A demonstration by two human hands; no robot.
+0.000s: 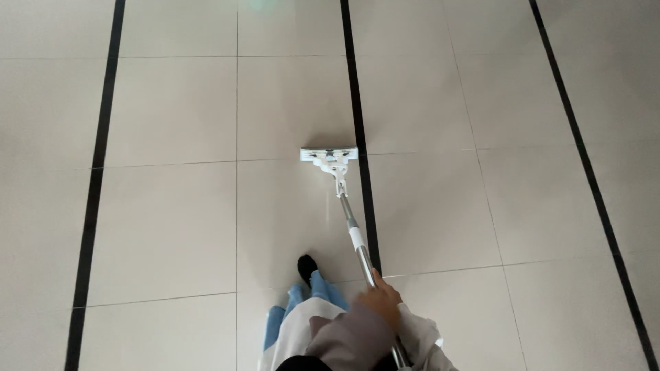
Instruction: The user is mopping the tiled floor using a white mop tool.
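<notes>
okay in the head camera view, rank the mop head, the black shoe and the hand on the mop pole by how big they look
1. Hand, though it is nearest the camera.
2. Mop head, on the tiled floor.
3. Black shoe, partly hidden.

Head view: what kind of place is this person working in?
Probably an indoor hall or large room, though no walls or furniture show. The floor is large pale glossy tiles crossed by long black stripes. One hand grips the metal pole of a flat white mop resting on it.
</notes>
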